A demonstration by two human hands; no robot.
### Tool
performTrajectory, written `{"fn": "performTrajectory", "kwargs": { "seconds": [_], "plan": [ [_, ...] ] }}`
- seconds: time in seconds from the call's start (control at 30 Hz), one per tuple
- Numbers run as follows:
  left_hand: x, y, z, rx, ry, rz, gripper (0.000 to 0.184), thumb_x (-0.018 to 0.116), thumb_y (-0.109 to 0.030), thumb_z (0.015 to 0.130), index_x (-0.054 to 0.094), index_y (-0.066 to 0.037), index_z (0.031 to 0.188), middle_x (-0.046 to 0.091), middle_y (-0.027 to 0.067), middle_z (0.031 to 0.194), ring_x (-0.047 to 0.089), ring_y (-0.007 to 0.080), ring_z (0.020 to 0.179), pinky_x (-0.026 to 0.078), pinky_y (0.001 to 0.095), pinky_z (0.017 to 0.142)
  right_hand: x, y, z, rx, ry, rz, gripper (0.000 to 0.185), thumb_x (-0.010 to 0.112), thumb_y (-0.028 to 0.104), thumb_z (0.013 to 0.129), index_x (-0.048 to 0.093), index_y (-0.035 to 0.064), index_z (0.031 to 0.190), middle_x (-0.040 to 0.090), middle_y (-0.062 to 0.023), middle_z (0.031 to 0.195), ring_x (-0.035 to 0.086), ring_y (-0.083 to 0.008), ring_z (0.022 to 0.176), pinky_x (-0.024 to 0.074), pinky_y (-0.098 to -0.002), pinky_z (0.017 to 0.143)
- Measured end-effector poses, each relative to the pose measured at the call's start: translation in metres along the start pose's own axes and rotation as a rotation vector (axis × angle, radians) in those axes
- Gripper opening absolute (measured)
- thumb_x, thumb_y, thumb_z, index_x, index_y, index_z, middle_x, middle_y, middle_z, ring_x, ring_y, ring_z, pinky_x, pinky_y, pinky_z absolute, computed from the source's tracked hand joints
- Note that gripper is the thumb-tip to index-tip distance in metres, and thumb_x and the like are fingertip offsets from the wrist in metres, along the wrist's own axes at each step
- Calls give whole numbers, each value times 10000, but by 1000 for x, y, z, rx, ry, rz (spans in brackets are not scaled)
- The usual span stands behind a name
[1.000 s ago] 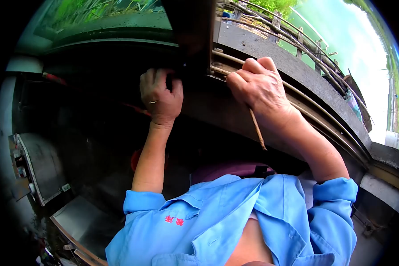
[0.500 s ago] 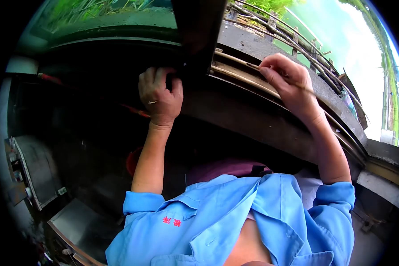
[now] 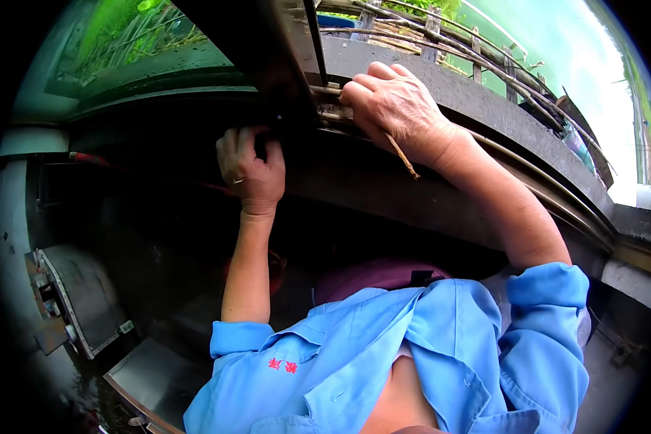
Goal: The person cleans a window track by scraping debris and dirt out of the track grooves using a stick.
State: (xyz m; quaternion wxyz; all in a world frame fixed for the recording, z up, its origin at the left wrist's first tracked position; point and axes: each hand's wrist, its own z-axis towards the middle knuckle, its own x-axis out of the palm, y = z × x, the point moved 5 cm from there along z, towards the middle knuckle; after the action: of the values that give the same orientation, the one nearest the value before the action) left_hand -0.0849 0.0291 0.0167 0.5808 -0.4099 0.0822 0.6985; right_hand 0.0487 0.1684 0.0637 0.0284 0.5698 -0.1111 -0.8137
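My right hand (image 3: 401, 108) is closed on a thin brown stick (image 3: 400, 155), whose frayed end sticks out below the palm. Its fingertips are at the window track (image 3: 331, 108), beside the dark window frame (image 3: 291, 54); the stick's other end is hidden by the hand. My left hand (image 3: 252, 172), with a ring on one finger, is raised against the dark area just left of the frame. Its fingers are curled, and what they grip, if anything, is lost in shadow.
Beyond the window run a concrete ledge (image 3: 448, 87) and a fence of wooden poles (image 3: 477, 54), with green water behind. Left glass (image 3: 145, 65) closes that side. A metal-topped surface (image 3: 155, 376) and a grey panel (image 3: 87, 289) stand at lower left.
My right hand has moved left along the track with the stick, closer to the window frame, and has turned its back upward. The view has shifted; my left hand keeps its curled pose.
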Motion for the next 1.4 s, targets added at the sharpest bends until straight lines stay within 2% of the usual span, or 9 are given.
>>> {"fn": "performTrajectory", "kwargs": {
  "seconds": [0.1,0.23,0.37,0.5,0.63,0.87,1.03,1.3,1.4],
  "plan": [
    [-2,0,1,11,-8,13,136,604,-60,678,607,-98,808,546,67,821,509,270,784,438,355,684,-3,1,-7,39,27,-95,120,553,86,757,532,82,875,566,-68,816,510,-255,802,402,-344,718],
    [0,0,2,17,0,6,131,607,-65,680,605,-95,808,547,66,812,507,268,774,439,355,679,11,-10,0,33,-224,243,106,541,61,772,510,62,873,574,-100,777,508,-290,743,432,-373,686],
    [-1,1,2,29,18,36,131,605,-67,682,601,-91,810,547,65,817,506,265,779,438,358,674,16,-2,12,-11,-283,126,135,575,75,741,458,72,807,505,-85,671,508,-270,712,422,-372,675],
    [-2,1,1,-18,34,45,132,600,-65,683,599,-89,813,544,66,819,505,267,782,438,358,681,1,0,-9,99,-105,8,157,591,141,702,468,81,778,542,-62,648,519,-257,737,400,-390,657],
    [0,-1,1,-21,35,37,145,587,-48,703,595,-101,838,553,61,843,513,276,824,434,361,711,14,-6,-2,47,-168,183,118,552,136,737,455,76,764,537,-89,640,529,-275,706,417,-372,633],
    [-1,1,0,-5,32,31,144,577,-44,691,586,-92,826,534,79,821,499,288,801,427,368,693,0,0,-12,166,-100,-4,137,568,136,704,458,80,762,545,-69,604,551,-259,635,414,-368,638],
    [1,1,2,10,10,63,120,576,-51,693,575,-95,806,531,80,817,493,289,792,419,374,703,11,-7,1,96,-246,218,110,530,88,775,444,47,830,532,-149,651,553,-341,673,439,-432,610],
    [3,2,0,-21,24,45,109,598,-101,677,573,-110,782,511,70,818,490,269,791,423,368,708,-5,-6,-18,277,46,135,148,550,87,748,418,49,803,533,-127,585,560,-353,611,437,-424,581],
    [5,1,2,-17,23,27,109,599,-98,679,575,-108,785,513,72,817,492,271,791,423,371,704,6,-10,-7,165,-94,250,151,548,81,760,415,43,822,548,-140,633,555,-368,636,440,-442,581]
  ]
}}
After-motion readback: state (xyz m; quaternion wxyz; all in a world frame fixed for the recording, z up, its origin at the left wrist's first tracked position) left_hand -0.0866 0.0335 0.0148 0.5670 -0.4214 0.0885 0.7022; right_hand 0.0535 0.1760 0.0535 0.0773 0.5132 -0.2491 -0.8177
